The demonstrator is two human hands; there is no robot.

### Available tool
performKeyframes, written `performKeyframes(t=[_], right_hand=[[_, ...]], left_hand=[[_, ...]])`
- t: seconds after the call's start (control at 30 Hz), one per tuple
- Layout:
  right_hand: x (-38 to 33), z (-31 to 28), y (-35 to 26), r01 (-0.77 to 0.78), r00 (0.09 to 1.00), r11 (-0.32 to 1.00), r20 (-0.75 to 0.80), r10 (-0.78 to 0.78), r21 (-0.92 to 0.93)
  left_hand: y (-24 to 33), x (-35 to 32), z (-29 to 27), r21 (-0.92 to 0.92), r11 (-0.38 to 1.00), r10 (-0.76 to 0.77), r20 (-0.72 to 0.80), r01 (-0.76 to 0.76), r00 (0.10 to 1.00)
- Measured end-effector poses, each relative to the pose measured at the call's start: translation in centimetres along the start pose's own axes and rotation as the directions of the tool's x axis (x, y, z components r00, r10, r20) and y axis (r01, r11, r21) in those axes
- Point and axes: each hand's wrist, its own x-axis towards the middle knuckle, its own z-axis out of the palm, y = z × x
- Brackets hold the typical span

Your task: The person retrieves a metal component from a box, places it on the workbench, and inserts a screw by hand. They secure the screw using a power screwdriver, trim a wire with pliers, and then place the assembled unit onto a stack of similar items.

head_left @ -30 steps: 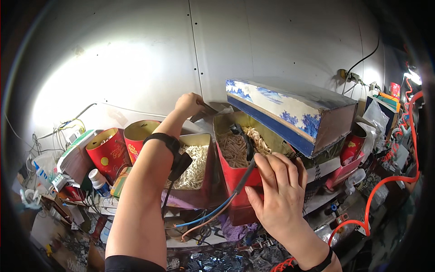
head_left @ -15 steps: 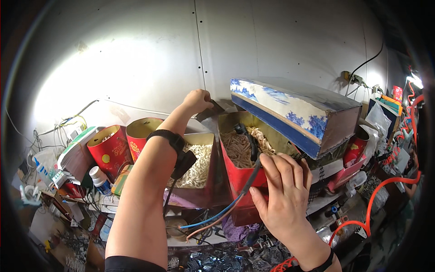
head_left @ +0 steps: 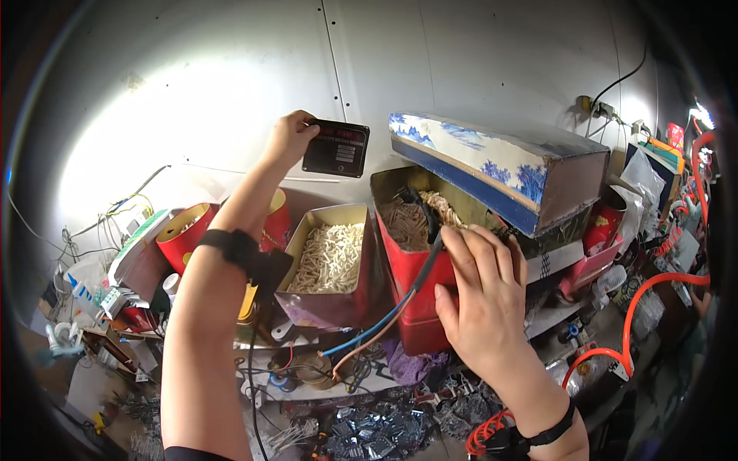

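The left hand (head_left: pixel 288 138) is raised against the wall, pinching a small dark plate (head_left: pixel 336 148) by its left edge, its long axis nearly level. The plate sits up and left of the red tin (head_left: pixel 406 265), where the right hand (head_left: pixel 480 296) rests flat, fingers spread, holding nothing.

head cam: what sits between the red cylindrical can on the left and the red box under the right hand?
Head view: an open box of pale short sticks, behind the raised left forearm.

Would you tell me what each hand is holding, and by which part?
The left hand holds a small black plate by its left edge. The right hand rests on the red tin, gripping nothing.
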Motion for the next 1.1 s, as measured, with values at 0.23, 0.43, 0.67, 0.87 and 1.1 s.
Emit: performKeyframes(t=[0.23,0.43,0.67,0.87,1.1], right_hand=[[0.4,-2.1,0.4,0.02,0.999,0.975,-0.046,-0.01,0.22],[3.1,-4.3,-3.1,0.008,0.995,0.498,-0.059,0.086,0.867],[3.6,-5.6,-5.8,-0.14,0.989,0.058,0.142,-0.031,0.989],[2.1,-6.6,-6.3,-0.17,0.981,-0.106,0.178,0.076,0.98],[1.5,-6.9,-5.5,-0.118,0.988,-0.092,0.126,0.09,0.989]], left_hand=[[9.0,-8.5,-5.4,-0.517,0.819,-0.09,0.313,0.249,0.945],[16.6,-15.0,-6.2,-0.638,0.726,0.11,0.478,0.258,0.871],[19.9,-18.0,-4.6,-0.681,0.622,0.163,0.596,0.387,0.786],[21.1,-19.5,-4.6,-0.513,0.832,0.16,0.589,0.214,0.792],[21.5,-20.1,-7.3,-0.398,0.914,0.286,0.768,0.076,0.573]])
